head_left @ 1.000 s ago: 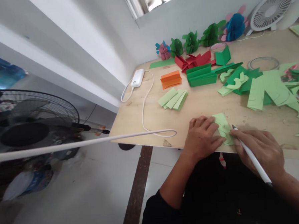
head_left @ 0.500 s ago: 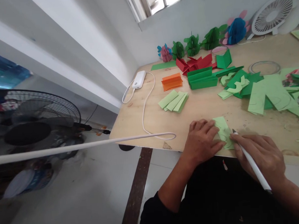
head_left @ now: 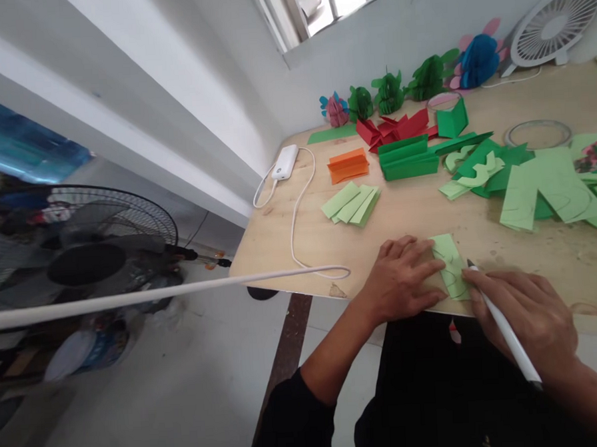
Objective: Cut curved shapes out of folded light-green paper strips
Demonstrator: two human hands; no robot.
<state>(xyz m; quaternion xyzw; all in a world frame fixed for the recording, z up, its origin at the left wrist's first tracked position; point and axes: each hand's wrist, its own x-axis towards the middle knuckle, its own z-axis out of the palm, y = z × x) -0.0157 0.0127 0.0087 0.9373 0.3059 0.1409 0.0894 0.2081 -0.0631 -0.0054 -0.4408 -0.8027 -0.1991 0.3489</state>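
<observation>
A small light green piece of paper (head_left: 449, 263) with curved pencil-like lines lies at the table's front edge. My left hand (head_left: 402, 278) rests flat with its fingers apart, the fingertips at the paper's left side. My right hand (head_left: 528, 311) is closed around a white pen (head_left: 509, 339), whose dark tip is just off the paper's right edge. Up and to the left of my left hand lie several folded light green strips (head_left: 352, 204). Larger light green sheets (head_left: 551, 187), some with drawn curves, lie beyond my right hand.
Folded orange (head_left: 348, 166), green (head_left: 408, 156) and red paper (head_left: 393, 128) lies farther back. Paper figures (head_left: 428, 76) and a white fan (head_left: 553, 27) line the wall. A white cable (head_left: 157, 292) runs from a power bank (head_left: 284, 161) across the left side. A clear tape roll (head_left: 538, 133) lies right.
The view has shifted slightly. My left hand has eased a little away from the paper, uncovering more of its left side. The pen stays in my right hand near the paper's right edge.
</observation>
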